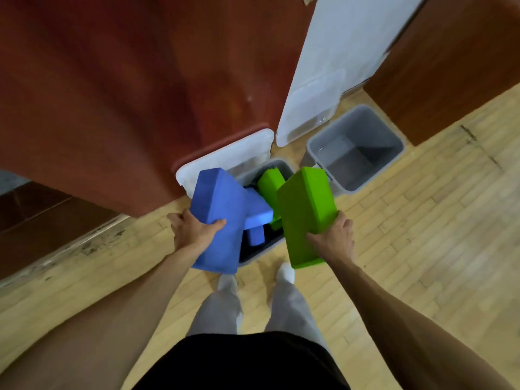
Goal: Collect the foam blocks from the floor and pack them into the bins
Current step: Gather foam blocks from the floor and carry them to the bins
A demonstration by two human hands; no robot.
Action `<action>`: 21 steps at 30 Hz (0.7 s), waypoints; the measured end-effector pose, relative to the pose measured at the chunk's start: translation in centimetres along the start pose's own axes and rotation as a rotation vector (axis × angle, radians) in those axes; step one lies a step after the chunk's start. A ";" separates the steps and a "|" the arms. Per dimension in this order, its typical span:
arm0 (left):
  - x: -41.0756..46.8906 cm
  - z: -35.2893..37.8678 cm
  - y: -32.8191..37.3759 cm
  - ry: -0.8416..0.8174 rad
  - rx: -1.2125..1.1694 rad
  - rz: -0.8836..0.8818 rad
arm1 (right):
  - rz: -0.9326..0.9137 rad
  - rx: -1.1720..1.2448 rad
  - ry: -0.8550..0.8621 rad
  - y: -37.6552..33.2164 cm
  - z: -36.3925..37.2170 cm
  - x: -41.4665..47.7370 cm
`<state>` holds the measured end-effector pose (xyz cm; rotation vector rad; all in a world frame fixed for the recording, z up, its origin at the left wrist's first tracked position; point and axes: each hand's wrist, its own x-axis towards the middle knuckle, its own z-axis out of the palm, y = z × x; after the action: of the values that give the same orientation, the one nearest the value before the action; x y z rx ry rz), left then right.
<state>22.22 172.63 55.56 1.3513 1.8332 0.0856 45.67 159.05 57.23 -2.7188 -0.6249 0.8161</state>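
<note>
On pale plank floor [422,235], before red-brown panelling [112,94]: left hand [194,232] clamps a matte blue block [216,218] at the grey plastic bin [284,167], which holds packed blocks [270,184]. Right hand [334,237] clamps a green block [304,215] alongside. Second bin [374,128] stands further right.

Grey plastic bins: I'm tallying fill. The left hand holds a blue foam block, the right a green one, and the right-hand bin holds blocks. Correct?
No. In the head view the right-hand grey plastic bin is empty; the packed blocks lie in the left grey bin. The left hand holds the blue foam block, the right hand the green foam block.
</note>
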 end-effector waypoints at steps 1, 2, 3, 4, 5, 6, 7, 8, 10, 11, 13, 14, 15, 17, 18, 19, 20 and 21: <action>1.0 0.9 0.1 -0.010 -0.014 -0.046 | 0.006 0.015 -0.016 -0.7 0.4 1.9; 2.2 1.9 -0.1 -0.019 -0.044 -0.106 | 0.015 0.044 -0.036 -1.4 1.0 3.9; 3.5 3.1 -0.5 -0.023 -0.094 -0.179 | 0.018 0.088 -0.056 -1.9 1.8 6.0; 5.0 4.3 -1.0 -0.024 -0.157 -0.257 | 0.025 0.135 -0.079 -2.2 2.8 8.1; 6.5 5.8 -1.6 -0.023 -0.228 -0.328 | 0.032 0.187 -0.100 -2.5 3.8 10.3; 8.0 7.3 -2.1 -0.017 -0.300 -0.394 | 0.052 0.246 -0.125 -2.9 4.9 12.4; 9.3 8.8 -2.6 -0.003 -0.379 -0.453 | 0.081 0.325 -0.147 -3.1 6.2 14.7; 10.5 10.3 -3.1 0.010 -0.461 -0.501 | 0.136 0.415 -0.176 -3.4 7.5 16.9; 12.3 13.1 -4.1 0.027 -0.589 -0.577 | 0.266 0.591 -0.248 -3.4 10.5 21.3; 13.2 14.4 -4.7 0.033 -0.635 -0.602 | 0.320 0.656 -0.305 -3.5 12.0 23.2; 15.0 16.6 -6.1 0.051 -0.707 -0.632 | 0.384 0.786 -0.437 -3.6 14.8 25.9; 16.1 17.6 -6.9 0.061 -0.740 -0.635 | 0.399 0.821 -0.492 -3.8 16.1 26.8; 17.2 18.5 -7.9 0.068 -0.759 -0.633 | 0.420 0.843 -0.530 -3.8 17.6 27.8; 19.4 20.3 -10.1 0.059 -0.749 -0.637 | 0.454 0.869 -0.572 -3.4 20.9 29.4; 20.4 21.3 -11.2 0.054 -0.728 -0.647 | 0.460 0.875 -0.579 -3.0 22.4 30.2; 21.4 22.2 -12.3 0.051 -0.704 -0.655 | 0.466 0.878 -0.583 -2.6 24.0 30.9; 22.3 23.2 -13.2 0.049 -0.682 -0.659 | 0.472 0.869 -0.576 -2.2 25.3 31.5; 23.1 24.1 -14.1 0.044 -0.662 -0.657 | 0.466 0.845 -0.581 -1.8 26.6 32.0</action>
<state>25.51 175.89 19.60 0.2742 1.9514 0.3389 54.11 178.07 21.15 -1.8357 0.2694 1.5611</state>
